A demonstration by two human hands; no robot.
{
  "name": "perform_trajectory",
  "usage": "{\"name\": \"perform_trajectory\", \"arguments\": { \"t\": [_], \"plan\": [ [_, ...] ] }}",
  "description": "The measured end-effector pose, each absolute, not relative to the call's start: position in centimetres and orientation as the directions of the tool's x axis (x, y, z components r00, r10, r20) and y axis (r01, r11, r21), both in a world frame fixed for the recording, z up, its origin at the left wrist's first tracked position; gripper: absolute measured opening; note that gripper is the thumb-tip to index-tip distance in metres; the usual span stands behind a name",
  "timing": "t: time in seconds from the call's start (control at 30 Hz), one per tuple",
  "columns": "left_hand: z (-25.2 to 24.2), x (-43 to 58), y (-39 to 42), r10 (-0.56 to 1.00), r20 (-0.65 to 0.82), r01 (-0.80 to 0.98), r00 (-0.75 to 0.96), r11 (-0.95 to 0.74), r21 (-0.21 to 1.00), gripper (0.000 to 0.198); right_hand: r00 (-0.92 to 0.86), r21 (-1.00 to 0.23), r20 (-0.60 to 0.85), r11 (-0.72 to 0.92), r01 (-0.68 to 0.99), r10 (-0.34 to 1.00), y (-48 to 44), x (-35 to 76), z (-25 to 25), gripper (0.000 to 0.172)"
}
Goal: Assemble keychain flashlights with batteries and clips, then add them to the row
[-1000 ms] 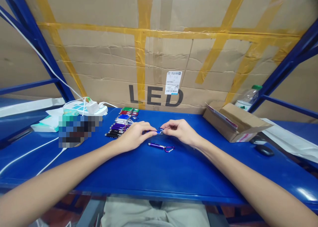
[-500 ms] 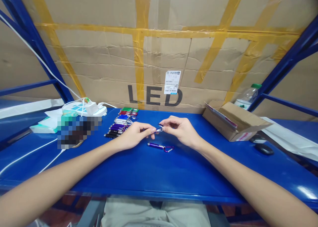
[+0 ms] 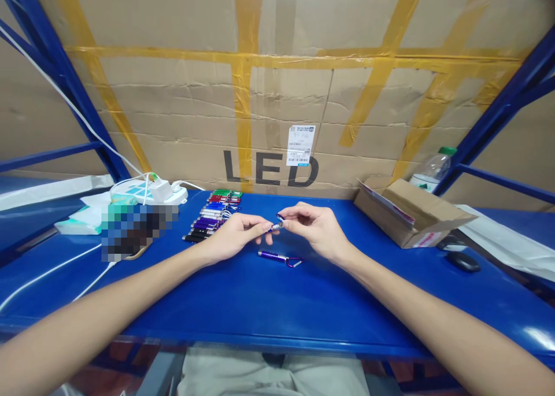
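My left hand pinches the body of a small keychain flashlight, most of which its fingers hide. From the other side, my right hand has thumb and forefinger closed on the flashlight's carabiner end, so both hands meet on one piece. Just below them on the blue table lies a purple keychain flashlight with its carabiner pointing right. Beyond my left wrist, several more flashlights are lined up by colour: green, red, blue, silver, purple and black.
A white power strip, cables and a tissue pack sit at the left. On the right are an opened cardboard box, a black mouse and a green-capped bottle. A large taped carton stands behind the table.
Both hands stay nearly in place on the flashlight. The held piece has shifted slightly between the fingertips, and the whole view has moved a little.
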State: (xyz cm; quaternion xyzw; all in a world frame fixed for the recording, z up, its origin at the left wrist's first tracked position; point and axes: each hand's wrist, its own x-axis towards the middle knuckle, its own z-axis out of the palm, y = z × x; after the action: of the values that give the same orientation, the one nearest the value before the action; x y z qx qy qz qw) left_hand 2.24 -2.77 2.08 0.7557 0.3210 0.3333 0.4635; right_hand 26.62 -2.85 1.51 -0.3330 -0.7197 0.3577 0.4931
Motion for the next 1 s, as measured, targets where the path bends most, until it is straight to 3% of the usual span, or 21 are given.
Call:
{"name": "perform_trajectory", "arguments": {
  "t": [0.3,0.77,1.0],
  "plan": [
    [2.5,2.4,-3.1,0.799,0.195,0.169,0.568,-0.345,0.923,0.052,-0.311,-0.683,0.602,0.676,0.277,0.735,-4.1,26.4,2.4,0.020],
    [1.9,2.2,-2.5,0.848,0.188,0.117,0.496,-0.280,0.953,0.052,-0.333,-0.643,0.618,0.701,0.307,0.712,-3.6,26.9,2.5,0.020],
    [1.7,2.1,-2.2,0.860,0.248,0.190,0.445,-0.361,0.913,0.047,-0.393,-0.463,0.668,0.767,0.445,0.632,-3.3,27.4,2.3,0.022]
  ]
}}
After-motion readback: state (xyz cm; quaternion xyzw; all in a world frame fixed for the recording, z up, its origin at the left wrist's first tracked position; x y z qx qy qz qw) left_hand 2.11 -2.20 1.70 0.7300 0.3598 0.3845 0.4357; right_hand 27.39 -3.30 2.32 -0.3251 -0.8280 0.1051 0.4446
